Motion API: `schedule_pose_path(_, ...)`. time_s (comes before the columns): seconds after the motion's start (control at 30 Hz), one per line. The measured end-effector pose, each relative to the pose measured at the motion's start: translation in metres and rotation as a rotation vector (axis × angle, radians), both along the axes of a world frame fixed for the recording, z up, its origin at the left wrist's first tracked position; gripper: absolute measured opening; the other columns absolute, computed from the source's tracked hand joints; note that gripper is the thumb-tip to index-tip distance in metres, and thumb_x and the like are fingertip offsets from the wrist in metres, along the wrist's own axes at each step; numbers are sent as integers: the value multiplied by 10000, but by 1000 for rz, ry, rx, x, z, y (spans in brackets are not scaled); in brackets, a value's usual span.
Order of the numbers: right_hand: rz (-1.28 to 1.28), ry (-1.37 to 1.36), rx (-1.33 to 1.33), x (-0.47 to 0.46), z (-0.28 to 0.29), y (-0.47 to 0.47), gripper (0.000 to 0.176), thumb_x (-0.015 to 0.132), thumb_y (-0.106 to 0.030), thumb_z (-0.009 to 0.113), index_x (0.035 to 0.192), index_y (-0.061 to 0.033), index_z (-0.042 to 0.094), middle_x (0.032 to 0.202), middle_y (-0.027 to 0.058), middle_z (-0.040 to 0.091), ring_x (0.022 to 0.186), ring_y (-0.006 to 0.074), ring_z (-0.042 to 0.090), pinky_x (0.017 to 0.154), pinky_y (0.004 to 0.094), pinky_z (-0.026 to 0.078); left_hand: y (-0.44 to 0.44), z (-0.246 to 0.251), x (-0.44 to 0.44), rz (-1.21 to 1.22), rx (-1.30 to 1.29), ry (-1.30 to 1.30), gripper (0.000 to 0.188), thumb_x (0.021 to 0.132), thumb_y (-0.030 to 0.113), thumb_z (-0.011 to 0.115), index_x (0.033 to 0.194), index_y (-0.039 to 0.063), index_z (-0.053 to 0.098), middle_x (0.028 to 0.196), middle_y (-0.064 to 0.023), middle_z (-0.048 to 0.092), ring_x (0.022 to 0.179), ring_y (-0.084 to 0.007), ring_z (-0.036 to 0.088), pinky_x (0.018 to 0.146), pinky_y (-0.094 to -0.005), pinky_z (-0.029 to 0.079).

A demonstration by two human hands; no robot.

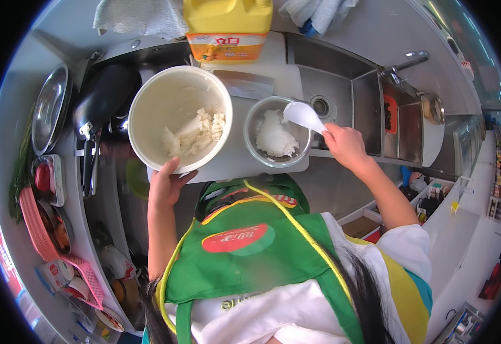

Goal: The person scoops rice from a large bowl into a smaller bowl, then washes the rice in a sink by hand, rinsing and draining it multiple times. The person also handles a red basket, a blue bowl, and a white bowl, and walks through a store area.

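Note:
My left hand [167, 182] grips the near rim of a large cream-coloured tub [147, 107], which is tilted and holds clumps of cooked white rice [194, 131]. In my right hand [346, 144] is the handle of a white plastic rice paddle [303, 115]. Its blade is over the right rim of a clear round bowl [252, 148]. A mound of white rice [275, 135] lies in this bowl, which stands on a white cutting board [237, 159]. Behind the bowl, a wide-bladed cleaver [246, 84] lies on the board, partly hidden by the tub.
A yellow detergent jug [228, 30] stands behind the board. Right of it are a steel sink [336, 90] and a faucet [405, 64]. A black wok [104, 99] sits left of the tub, with a glass lid [51, 109] and pink baskets [37, 223] farther left.

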State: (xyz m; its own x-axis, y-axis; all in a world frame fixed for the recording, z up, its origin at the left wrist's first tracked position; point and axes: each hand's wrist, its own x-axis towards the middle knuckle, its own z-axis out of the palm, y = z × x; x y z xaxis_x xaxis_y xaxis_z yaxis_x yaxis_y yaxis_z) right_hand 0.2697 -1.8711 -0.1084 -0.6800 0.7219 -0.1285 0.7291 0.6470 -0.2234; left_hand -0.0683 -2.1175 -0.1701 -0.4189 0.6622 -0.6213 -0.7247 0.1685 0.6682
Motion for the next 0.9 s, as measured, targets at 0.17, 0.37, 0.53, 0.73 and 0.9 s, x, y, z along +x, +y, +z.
schedule_pose_path(0.17,26,298,-234,-46,38,-9,153,888,-164,537,965,-44,593,669,158,606,640,359,617,556,440,449,0,-5,2,16,104,-133,509,883,132,516,1340,-32,364,1271,-208,509,1100,-349,570,856,-536,542)
schedule_pose_path(0.37,503,135,68,-177,45,-24,188,863,-146,560,1014,-55,625,740,148,656,667,304,658,570,415,493,1,-4,2,38,93,-139,565,859,93,511,1377,-8,310,1332,-215,458,1164,-385,526,913,-561,499)
schedule_pose_path(0.53,726,-394,287,-289,13,-32,164,790,-102,561,884,-67,691,790,104,691,710,294,674,621,388,524,2,-4,7,118,142,-125,548,823,41,486,1342,-56,342,1287,-237,494,1122,-386,559,905,-539,511)
schedule_pose_path(0.73,885,-682,104,-332,4,-23,172,762,-125,599,872,-75,722,884,91,703,855,255,677,714,370,536,-2,-9,5,151,169,-142,555,764,-34,497,1305,-68,379,1225,-218,524,1048,-366,599,830,-507,551)
schedule_pose_path(0.9,871,-639,-103,-327,-18,-25,188,752,-122,580,863,-37,705,877,141,689,847,293,663,702,394,525,1,-9,-5,146,124,-122,644,745,-57,527,1350,15,318,1241,-208,489,1048,-374,593,819,-543,552)
